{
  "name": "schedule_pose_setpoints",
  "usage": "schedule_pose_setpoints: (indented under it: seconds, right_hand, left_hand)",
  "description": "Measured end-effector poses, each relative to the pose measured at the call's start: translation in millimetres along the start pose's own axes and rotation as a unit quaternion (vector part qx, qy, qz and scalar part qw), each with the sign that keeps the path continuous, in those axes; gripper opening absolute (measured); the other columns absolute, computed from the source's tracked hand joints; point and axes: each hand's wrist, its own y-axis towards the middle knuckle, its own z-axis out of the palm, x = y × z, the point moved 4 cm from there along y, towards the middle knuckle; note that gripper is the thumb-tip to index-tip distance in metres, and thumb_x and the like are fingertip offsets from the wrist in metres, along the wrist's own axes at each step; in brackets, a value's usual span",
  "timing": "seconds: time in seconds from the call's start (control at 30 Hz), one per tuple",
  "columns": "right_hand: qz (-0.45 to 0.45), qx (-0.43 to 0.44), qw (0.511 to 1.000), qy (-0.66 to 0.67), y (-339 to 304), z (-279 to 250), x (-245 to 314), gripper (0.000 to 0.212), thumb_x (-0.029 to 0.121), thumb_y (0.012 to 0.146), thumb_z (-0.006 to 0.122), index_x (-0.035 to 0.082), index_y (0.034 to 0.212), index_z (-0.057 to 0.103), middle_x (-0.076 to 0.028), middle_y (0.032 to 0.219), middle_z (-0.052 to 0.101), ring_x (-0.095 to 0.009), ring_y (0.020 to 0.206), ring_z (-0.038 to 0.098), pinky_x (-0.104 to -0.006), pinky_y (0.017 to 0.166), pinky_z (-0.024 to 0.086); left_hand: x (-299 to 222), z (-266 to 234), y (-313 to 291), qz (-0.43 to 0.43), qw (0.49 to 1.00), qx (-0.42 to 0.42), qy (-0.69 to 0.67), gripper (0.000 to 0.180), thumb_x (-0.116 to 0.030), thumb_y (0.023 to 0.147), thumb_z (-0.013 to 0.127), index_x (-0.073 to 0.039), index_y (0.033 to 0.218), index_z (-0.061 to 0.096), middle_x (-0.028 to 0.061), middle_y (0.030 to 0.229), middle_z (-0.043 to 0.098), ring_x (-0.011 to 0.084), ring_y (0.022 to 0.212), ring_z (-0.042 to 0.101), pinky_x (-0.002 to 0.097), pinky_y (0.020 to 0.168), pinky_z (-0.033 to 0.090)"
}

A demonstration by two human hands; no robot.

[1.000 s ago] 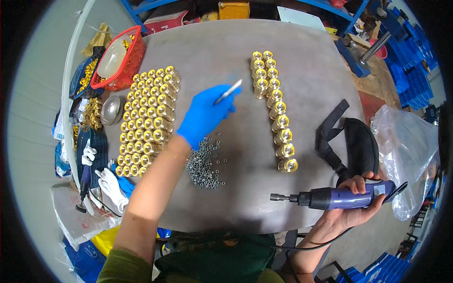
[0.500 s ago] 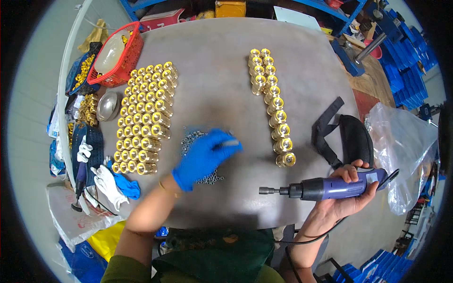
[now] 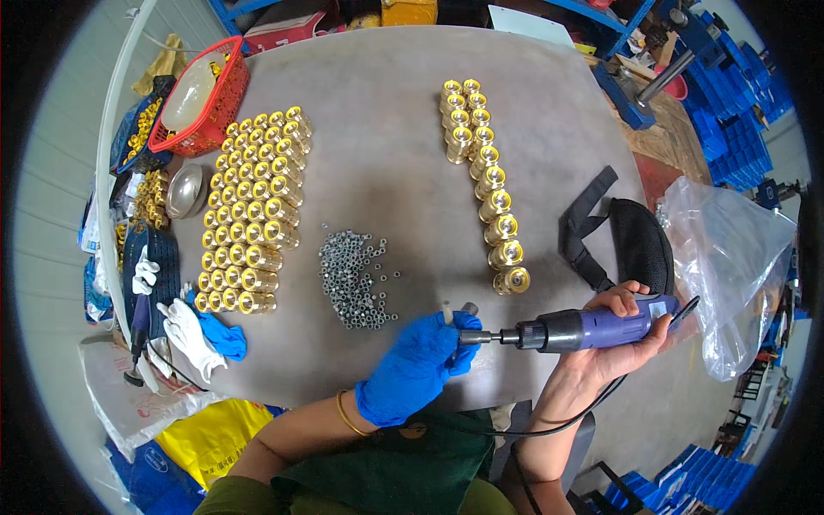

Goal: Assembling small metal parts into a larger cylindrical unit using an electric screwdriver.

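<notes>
My right hand [image 3: 631, 330], bare, grips a purple electric screwdriver [image 3: 605, 329] lying sideways, its socket bit [image 3: 475, 336] aimed left. My left hand [image 3: 421, 365], in a blue glove, is closed at the tip of that bit. Between its fingers a small grey metal part [image 3: 469, 309] sticks up; its exact kind is hard to make out, and the fingers hide where it meets the bit. Beyond the left hand lies a loose pile of small metal nuts [image 3: 348, 279] on the grey table [image 3: 386, 154].
Upright brass fittings stand in a block [image 3: 249, 206] at the left and a column [image 3: 495, 204] at the right. A black strap pouch [image 3: 639, 245] and a clear plastic bag [image 3: 721, 266] lie right. A red basket [image 3: 219, 112], metal bowl [image 3: 186, 190] and white gloves [image 3: 190, 339] are left.
My left hand has moved from above the nut pile toward me and right, to the screwdriver's tip. The nuts it covered now show. The screwdriver has shifted slightly.
</notes>
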Motion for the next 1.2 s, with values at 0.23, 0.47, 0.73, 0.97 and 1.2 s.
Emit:
schedule_pose_setpoints:
  seconds: [0.23, 0.47, 0.73, 0.97, 1.2]
  right_hand:
    - [0.042, -0.013, 0.998, 0.033, 4.6, -12.8, -3.0, 0.04, 0.025, 0.075, 0.065, -0.003, 0.095, 0.044, -0.011, 0.082, 0.05, -0.015, 0.063, 0.051, -0.0247, 0.061, 0.048]
    - [0.068, -0.021, 0.996, 0.058, 6.6, -17.7, 2.4, 0.039, 0.022, 0.075, 0.064, -0.004, 0.095, 0.045, -0.015, 0.083, 0.052, -0.015, 0.065, 0.052, -0.025, 0.063, 0.049]
    - [0.061, -0.009, 0.998, 0.018, 6.3, -20.5, 3.4, 0.04, 0.024, 0.076, 0.063, -0.005, 0.096, 0.044, -0.012, 0.078, 0.05, -0.015, 0.063, 0.051, -0.0239, 0.061, 0.048]
    - [0.056, -0.012, 0.998, 0.019, 4.2, -16.9, 2.2, 0.041, 0.027, 0.078, 0.061, -0.004, 0.097, 0.044, -0.013, 0.083, 0.049, -0.015, 0.066, 0.05, -0.024, 0.06, 0.047]
    - [0.07, -0.013, 0.997, 0.012, 2.9, -17.4, -2.7, 0.039, 0.025, 0.078, 0.061, -0.005, 0.097, 0.044, -0.012, 0.081, 0.049, -0.015, 0.066, 0.051, -0.0252, 0.062, 0.049]
  left_hand:
    - [3.0, 15.2, -0.4, -0.079, 0.94, 0.096, -0.317, 0.035, -0.025, 0.088, 0.053, -0.006, 0.117, 0.048, 0.0027, 0.098, 0.055, 0.0096, 0.081, 0.049, 0.0235, 0.069, 0.043]
    - [-53.2, -46.9, 19.4, 0.224, 0.877, -0.007, 0.426, 0.017, -0.012, 0.082, 0.057, -0.004, 0.097, 0.062, 0.0092, 0.081, 0.056, 0.0199, 0.075, 0.053, 0.0312, 0.067, 0.043]
    - [-64.1, -139.5, 52.5, 0.203, 0.808, -0.231, 0.502, 0.018, -0.016, 0.077, 0.063, -0.003, 0.09, 0.064, 0.0142, 0.075, 0.061, 0.024, 0.065, 0.058, 0.0319, 0.06, 0.045]
    - [-57.3, -149.1, 47.4, 0.149, 0.824, -0.202, 0.507, 0.018, -0.014, 0.078, 0.062, 0.0, 0.089, 0.063, 0.0157, 0.074, 0.062, 0.0224, 0.062, 0.059, 0.0307, 0.059, 0.046]
    - [-60.3, -141.0, 48.3, 0.195, 0.816, -0.215, 0.499, 0.019, -0.015, 0.078, 0.062, -0.001, 0.09, 0.064, 0.0156, 0.075, 0.063, 0.0226, 0.06, 0.059, 0.0299, 0.057, 0.047]
